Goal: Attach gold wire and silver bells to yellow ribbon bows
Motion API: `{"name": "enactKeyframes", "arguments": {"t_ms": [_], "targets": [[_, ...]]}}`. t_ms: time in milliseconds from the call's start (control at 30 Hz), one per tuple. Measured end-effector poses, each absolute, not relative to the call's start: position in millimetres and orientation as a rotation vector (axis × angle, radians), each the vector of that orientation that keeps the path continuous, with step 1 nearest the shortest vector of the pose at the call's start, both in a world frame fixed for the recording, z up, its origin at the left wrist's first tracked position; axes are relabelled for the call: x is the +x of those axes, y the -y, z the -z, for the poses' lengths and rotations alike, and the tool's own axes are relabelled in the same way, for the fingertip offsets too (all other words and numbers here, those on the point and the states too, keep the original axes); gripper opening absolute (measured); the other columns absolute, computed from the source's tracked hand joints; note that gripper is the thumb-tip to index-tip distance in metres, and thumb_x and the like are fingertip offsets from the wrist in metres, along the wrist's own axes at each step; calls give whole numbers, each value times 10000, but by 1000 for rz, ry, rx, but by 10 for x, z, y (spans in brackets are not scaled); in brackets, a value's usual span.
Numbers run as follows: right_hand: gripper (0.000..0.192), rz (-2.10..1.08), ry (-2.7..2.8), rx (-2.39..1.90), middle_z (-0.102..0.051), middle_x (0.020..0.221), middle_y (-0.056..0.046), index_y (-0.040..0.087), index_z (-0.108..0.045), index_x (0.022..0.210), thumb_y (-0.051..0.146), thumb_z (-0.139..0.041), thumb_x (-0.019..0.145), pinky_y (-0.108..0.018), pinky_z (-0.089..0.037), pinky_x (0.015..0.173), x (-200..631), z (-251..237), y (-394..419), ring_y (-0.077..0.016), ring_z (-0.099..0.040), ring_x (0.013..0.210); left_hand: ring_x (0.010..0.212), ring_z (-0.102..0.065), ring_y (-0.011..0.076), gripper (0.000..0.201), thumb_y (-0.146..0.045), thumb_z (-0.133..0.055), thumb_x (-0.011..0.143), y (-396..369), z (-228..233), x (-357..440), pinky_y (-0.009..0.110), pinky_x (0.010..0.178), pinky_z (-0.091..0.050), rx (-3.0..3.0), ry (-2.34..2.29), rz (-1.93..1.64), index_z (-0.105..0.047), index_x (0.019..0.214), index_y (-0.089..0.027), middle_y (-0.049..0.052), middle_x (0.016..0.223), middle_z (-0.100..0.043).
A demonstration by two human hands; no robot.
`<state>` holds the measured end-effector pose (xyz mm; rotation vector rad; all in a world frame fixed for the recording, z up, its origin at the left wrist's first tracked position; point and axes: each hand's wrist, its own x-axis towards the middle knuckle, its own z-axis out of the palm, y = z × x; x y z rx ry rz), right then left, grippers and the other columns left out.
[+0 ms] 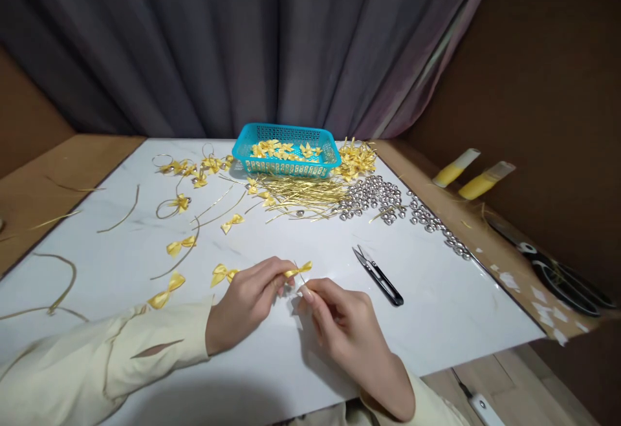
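Ribbon bow, small and yellow, sits pinched at the fingertips of the left hand, its loops sticking out to the right past the thumb and forefinger, low over the white tabletop. The left fingers are closed on it. Just beside it, the right hand comes up from below with thumb and forefinger pressed together on a thin wire that slants up across the bow's middle — the two hands' fingertips nearly touch there. Whether the wire passes through the bow or only lies against it cannot be told.

To the left of the hands lie loose finished bows: one just beside the left knuckles, another near the cream sleeve, and more farther up the table. Black thread snips rest to the right of the right hand, apart from it, blades pointing away from the person.

Farther back, a blue plastic basket holds more yellow bows. In front of it spreads a bundle of gold wires, and to its right a heap of silver bells — a line of them trails toward the table's right edge. Large black scissors lie on the wooden ledge at far right.
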<state>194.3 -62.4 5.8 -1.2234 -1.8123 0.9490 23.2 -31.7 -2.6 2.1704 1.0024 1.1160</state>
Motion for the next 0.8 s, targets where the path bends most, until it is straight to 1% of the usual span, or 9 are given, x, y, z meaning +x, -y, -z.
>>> {"name": "enactKeyframes", "arguments": {"t_ms": [167, 267, 333, 600, 800], "targets": [[251, -882, 1862, -1209, -537, 547, 14, 143, -601, 767, 199, -408, 916, -171, -335, 474, 1986, -73, 637, -75, -467, 466, 565, -528, 67, 190, -58, -409, 890, 300, 38, 227, 136, 585, -434, 2172, -1014, -1130, -560, 924, -168, -33, 669, -558], [206, -854, 1899, -1181, -611, 630, -3, 142, -617, 825, 177, -429, 903, -160, -362, 511, 1991, -58, 644, -79, -528, 526, 562, -531, 67, 202, -53, -396, 886, 304, 48, 222, 140, 585, -438, 2169, -998, -1124, -554, 923, -172, -28, 687, -574], [186, -858, 1924, -1174, -636, 667, -6, 145, -623, 845, 172, -445, 894, -157, -379, 534, 1993, -49, 642, -81, -545, 544, 557, -531, 68, 201, -55, -394, 885, 306, 49, 220, 141, 578, -439, 2166, -1000, -1119, -554, 922, -172, -27, 684, -575], [228, -877, 1886, -1187, -583, 568, 12, 155, -621, 763, 205, -445, 900, -164, -376, 500, 1997, -73, 592, -81, -497, 483, 553, -533, 86, 225, -47, -383, 874, 304, 23, 218, 162, 580, -449, 2220, -956, -1076, -568, 920, -167, -16, 654, -584], [250, -892, 1787, -1240, -582, 540, 11, 160, -602, 669, 227, -482, 879, -175, -365, 478, 1978, -76, 582, -81, -472, 456, 691, -595, 122, 252, -33, -384, 859, 307, 17, 208, 191, 625, -472, 2255, -776, -1049, -578, 962, -156, 52, 780, -654]]}}
